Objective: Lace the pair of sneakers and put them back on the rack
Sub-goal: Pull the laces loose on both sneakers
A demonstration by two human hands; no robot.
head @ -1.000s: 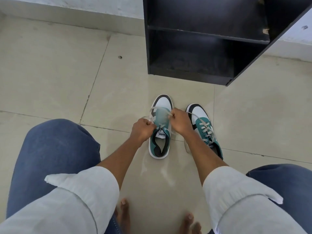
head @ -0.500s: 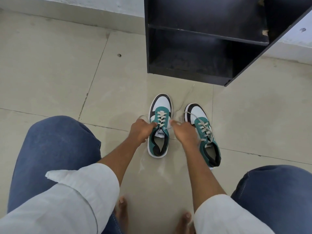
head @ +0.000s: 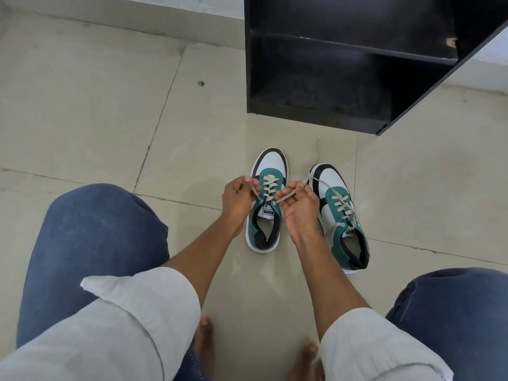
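Observation:
Two green, white and black sneakers stand side by side on the tiled floor, toes toward the rack. The left sneaker (head: pixel 268 171) has its beige lace threaded up to the top eyelets. My left hand (head: pixel 237 198) pinches one lace end at the shoe's left side. My right hand (head: pixel 298 209) pinches the other lace end (head: pixel 286 198) at its right side. The right sneaker (head: pixel 341 213) is laced too, with a loose lace end trailing over its toe behind my right hand. The black shoe rack (head: pixel 343 67) stands just beyond, both shelves bare.
My knees in blue jeans (head: pixel 96 237) flank the shoes on both sides, and my bare toes (head: pixel 204 336) show below. A white wall base (head: pixel 110 6) runs along the back. Beige floor tiles (head: pixel 96 105) spread to the left of the rack.
Both hands dropped from holding the lace ends high over the left sneaker's toe to its top eyelets, and the lace now lies snug. My right arm shifted left, uncovering the right sneaker.

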